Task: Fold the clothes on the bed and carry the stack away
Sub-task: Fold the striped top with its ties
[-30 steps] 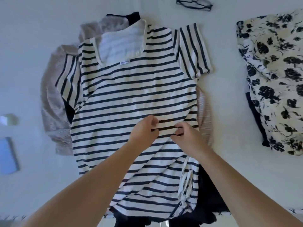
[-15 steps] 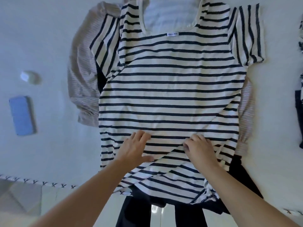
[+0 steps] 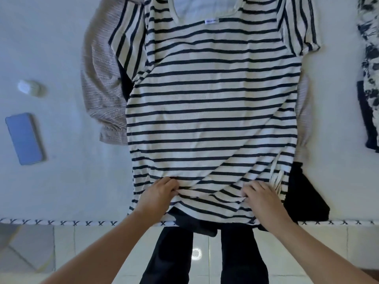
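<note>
White bed (image 3: 61, 191), pale tiled floor (image 3: 98, 253)

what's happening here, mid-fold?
A person is working on a striped T-shirt spread flat on the bed, on top of a beige garment and a black garment. The left hand and right hand each pinch the fabric near the hem, bunching a ridge between them. No fold is made yet. A floral garment lies to the right.

honestly nothing readable here. the only lettering is on a small white woven neck label (image 3: 211, 21) at 12 o'clock, sewn just below the neckline of the cream and navy striped knit t-shirt (image 3: 215, 111), and the print is too blurry to make out.
</note>
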